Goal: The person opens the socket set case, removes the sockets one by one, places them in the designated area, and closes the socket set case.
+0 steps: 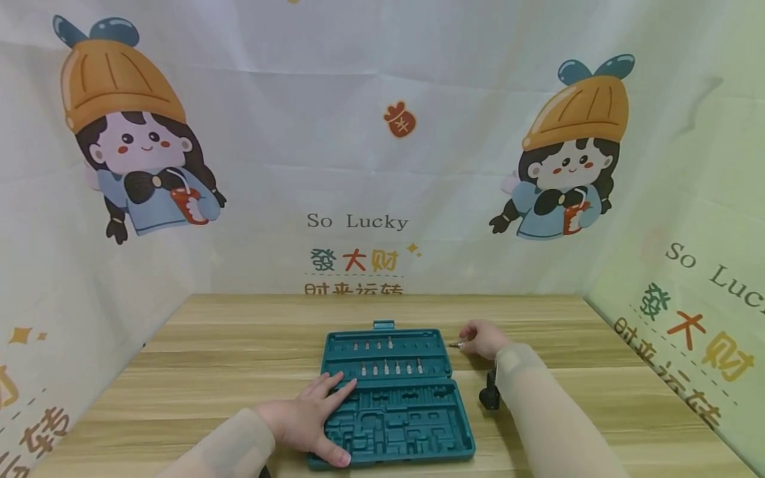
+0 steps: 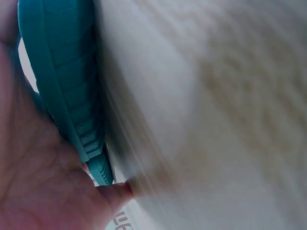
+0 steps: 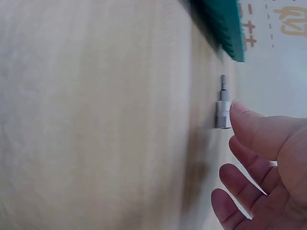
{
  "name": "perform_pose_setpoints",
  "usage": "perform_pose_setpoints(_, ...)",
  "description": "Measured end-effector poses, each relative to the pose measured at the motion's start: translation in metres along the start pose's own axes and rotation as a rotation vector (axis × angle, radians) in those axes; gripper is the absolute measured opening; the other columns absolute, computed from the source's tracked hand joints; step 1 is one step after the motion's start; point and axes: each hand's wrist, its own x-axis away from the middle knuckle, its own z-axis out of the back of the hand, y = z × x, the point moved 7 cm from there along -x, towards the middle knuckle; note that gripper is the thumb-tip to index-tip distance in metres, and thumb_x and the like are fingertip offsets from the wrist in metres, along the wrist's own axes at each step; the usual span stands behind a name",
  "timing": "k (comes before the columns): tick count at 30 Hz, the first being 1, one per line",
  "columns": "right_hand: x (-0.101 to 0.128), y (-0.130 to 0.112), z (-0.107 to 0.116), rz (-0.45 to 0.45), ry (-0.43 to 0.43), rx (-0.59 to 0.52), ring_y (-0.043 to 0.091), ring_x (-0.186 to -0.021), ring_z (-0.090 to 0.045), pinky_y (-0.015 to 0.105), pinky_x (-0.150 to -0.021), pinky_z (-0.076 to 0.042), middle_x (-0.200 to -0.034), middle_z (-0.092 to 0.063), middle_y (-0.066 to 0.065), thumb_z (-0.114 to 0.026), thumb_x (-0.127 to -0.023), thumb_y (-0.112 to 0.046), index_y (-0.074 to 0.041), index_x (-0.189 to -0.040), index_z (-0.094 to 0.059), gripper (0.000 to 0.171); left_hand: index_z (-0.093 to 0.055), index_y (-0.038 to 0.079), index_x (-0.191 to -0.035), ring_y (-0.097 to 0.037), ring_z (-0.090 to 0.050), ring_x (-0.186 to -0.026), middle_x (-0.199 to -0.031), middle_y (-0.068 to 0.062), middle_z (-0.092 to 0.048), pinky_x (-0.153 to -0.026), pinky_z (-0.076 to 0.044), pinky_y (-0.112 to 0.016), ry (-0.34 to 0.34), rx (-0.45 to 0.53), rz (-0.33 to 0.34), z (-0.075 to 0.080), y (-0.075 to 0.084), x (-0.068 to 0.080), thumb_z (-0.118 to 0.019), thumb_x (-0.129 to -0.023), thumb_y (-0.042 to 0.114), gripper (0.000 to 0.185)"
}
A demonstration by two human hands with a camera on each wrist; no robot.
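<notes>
Your left hand (image 1: 311,418) lies flat, fingers spread, on the open teal case (image 1: 394,398) on the desk (image 1: 209,358). Your right hand (image 1: 484,338), fingers loose, touches a socket bit (image 3: 222,108) lying beside the case; most slots are unfilled.

The cloth backdrop (image 1: 382,166) behind the table says "So Lucky" in dark letters, with colourful Chinese words "發大财" below it, and again on the right side.

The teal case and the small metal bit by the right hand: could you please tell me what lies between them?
Only bare wooden table separates the teal case from the metal bit at the right hand; the head view shows it.
</notes>
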Motion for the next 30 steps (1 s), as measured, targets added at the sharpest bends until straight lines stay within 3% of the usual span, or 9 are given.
perform_pose_setpoints(5, 0.004, -0.015, 0.009, 0.001, 0.005, -0.066, 0.028, -0.098, -0.052, 0.044, -0.086, -0.044, -0.109, -0.056, 0.014, -0.064, -0.093, -0.01, 0.001, -0.114, -0.06, 0.025, -0.012, 0.035, -0.155, -0.036, -0.001, -0.146, -0.161, -0.005, -0.006, -0.106, -0.017, -0.067, -0.007, -0.002, 0.003, 0.001, 0.003, -0.001, -0.069, -0.068, 0.072, 0.11)
perform_pose_setpoints(10, 0.004, -0.044, 0.006, 0.006, 0.008, -0.214, 0.03, -0.109, -0.054, 0.047, -0.092, -0.044, -0.118, -0.057, 0.014, -0.059, -0.097, -0.015, -0.001, -0.127, -0.057, 0.033, -0.012, 0.034, -0.155, -0.036, 0.0, -0.146, -0.161, -0.005, -0.005, -0.106, -0.017, -0.067, -0.011, 0.013, 0.018, 0.002, 0.004, 0.001, -0.069, -0.068, 0.072, 0.111)
perform_pose_setpoints(17, -0.01, -0.075, -0.035, 0.01, 0.052, -0.462, 0.034, -0.113, -0.053, 0.05, -0.097, -0.039, -0.12, -0.058, 0.017, -0.061, -0.095, -0.013, 0.004, -0.125, -0.058, 0.034, -0.013, 0.036, -0.155, -0.037, 0.0, -0.145, -0.161, -0.005, -0.004, -0.105, -0.017, -0.069, -0.011, 0.049, 0.034, 0.0, 0.003, 0.002, -0.071, -0.066, 0.071, 0.112)
perform_pose_setpoints(22, -0.015, -0.083, -0.063, -0.027, 0.105, -0.582, 0.032, -0.106, -0.054, 0.049, -0.095, -0.04, -0.115, -0.06, 0.017, -0.065, -0.093, -0.012, 0.006, -0.113, -0.063, 0.027, -0.014, 0.034, -0.155, -0.037, -0.001, -0.145, -0.161, -0.005, -0.005, -0.105, -0.018, -0.068, -0.017, 0.041, 0.039, 0.0, 0.003, 0.002, -0.07, -0.067, 0.071, 0.111)
perform_pose_setpoints(25, -0.015, -0.083, -0.074, -0.062, 0.134, -0.589, 0.033, -0.106, -0.054, 0.051, -0.099, -0.036, -0.112, -0.062, 0.017, -0.067, -0.091, -0.014, 0.003, -0.108, -0.066, 0.024, -0.014, 0.033, -0.155, -0.036, -0.001, -0.145, -0.161, -0.004, -0.005, -0.105, -0.019, -0.067, -0.025, 0.04, 0.044, 0.0, 0.004, 0.002, -0.07, -0.067, 0.071, 0.111)
perform_pose_setpoints(30, -0.011, -0.08, -0.084, -0.12, 0.179, -0.364, 0.035, -0.114, -0.05, 0.058, -0.107, -0.013, -0.107, -0.066, 0.008, -0.07, -0.09, -0.026, -0.01, -0.099, -0.072, 0.019, -0.013, 0.033, -0.155, -0.036, -0.001, -0.145, -0.161, -0.005, -0.005, -0.105, -0.019, -0.067, -0.024, 0.035, 0.038, 0.0, 0.004, 0.001, -0.07, -0.068, 0.071, 0.111)
